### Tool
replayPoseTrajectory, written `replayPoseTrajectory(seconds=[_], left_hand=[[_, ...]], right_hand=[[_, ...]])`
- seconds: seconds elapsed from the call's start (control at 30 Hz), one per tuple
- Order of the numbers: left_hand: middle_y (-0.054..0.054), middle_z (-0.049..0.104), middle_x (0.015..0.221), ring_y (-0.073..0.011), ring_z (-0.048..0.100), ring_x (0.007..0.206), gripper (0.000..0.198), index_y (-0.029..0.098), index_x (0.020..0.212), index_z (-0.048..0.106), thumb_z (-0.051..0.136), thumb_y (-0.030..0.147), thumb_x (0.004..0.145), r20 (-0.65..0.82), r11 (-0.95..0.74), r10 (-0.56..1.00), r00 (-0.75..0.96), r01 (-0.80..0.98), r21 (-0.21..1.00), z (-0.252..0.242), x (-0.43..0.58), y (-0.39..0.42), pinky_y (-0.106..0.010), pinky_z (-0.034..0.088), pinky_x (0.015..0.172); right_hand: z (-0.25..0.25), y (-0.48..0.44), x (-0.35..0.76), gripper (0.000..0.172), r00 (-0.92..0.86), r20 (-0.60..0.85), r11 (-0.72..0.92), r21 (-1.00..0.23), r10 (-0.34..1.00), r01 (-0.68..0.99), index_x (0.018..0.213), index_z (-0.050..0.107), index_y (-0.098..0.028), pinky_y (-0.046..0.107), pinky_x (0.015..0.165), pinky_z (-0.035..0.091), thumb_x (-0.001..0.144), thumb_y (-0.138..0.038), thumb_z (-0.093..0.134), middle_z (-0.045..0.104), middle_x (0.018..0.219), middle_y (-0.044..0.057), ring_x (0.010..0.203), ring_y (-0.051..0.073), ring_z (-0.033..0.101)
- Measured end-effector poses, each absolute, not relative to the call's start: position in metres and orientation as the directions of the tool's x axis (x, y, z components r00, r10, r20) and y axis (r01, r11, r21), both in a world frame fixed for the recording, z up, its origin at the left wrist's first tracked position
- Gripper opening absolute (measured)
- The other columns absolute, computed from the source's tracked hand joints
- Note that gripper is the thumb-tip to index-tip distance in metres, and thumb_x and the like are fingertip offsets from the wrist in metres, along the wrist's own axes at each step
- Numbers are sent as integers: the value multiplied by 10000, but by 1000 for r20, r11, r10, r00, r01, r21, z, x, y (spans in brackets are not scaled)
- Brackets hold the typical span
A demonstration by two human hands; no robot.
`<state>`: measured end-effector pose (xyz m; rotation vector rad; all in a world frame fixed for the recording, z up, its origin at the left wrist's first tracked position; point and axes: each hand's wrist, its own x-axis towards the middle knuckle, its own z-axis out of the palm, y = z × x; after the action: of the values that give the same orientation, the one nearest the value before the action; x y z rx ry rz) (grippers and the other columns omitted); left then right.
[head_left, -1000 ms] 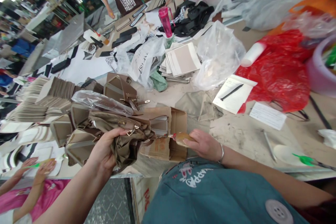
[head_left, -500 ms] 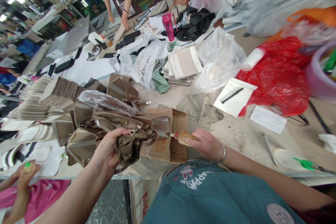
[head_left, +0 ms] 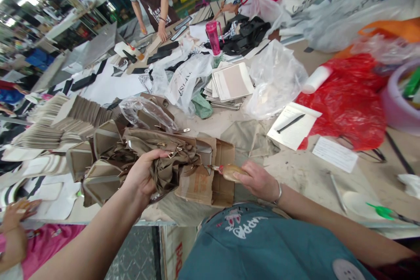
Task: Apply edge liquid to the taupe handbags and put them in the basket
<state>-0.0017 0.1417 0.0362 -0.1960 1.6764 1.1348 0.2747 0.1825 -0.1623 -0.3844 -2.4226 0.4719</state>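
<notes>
My left hand [head_left: 147, 173] grips a brown fabric bag [head_left: 170, 170] that has gold zip pulls and gathered cloth. My right hand [head_left: 260, 182] is closed round a squeeze bottle of amber liquid, probably glue [head_left: 231, 173], with a red neck. The bottle lies tilted, its thin nozzle pointing left at the bag's edge; whether it touches cannot be made out. Below both is an open cardboard box [head_left: 223, 193]. More brown bag pieces [head_left: 103, 179] stand to the left of my left hand, and a clear plastic wrap [head_left: 147, 111] lies behind the bag.
Stacked panels [head_left: 78, 116] fill the left side. Beyond the box lie square cards [head_left: 232, 81] and a clear bag [head_left: 277, 81]. A notepad with a pen [head_left: 288, 129], a red plastic bag [head_left: 351, 100] and a purple tub [head_left: 402, 100] are at right. Co-workers' hands [head_left: 162, 33] show at far and left.
My left hand and the bag have shifted a little to the right, closer to the bottle nozzle. My right hand has hardly moved. The co-worker's hand at left has moved onto the table edge.
</notes>
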Motion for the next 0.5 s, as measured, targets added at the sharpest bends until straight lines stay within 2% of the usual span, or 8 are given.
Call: replayPoseTrajectory(seconds=[0.27,0.5], left_hand=[[-105,687,572,-194,632,438,152,62,693,635,498,1,666,-774,532,421,-473,-563,633,35,-1,148,-277,556,428],[-110,684,574,-198,628,436,168,59,697,633,486,-19,669,-775,507,406,-484,-587,631,34,-3,152,-287,556,426]], right_hand=[[-165,202,272,293,-675,595,884,-422,437,200,1110,497,-172,313,662,424,842,-55,480,479,846,69,761,189,438],[-167,190,270,223,-718,536,849,-507,444,147,1084,513,-176,277,626,430,882,-105,448,491,831,57,740,170,450]])
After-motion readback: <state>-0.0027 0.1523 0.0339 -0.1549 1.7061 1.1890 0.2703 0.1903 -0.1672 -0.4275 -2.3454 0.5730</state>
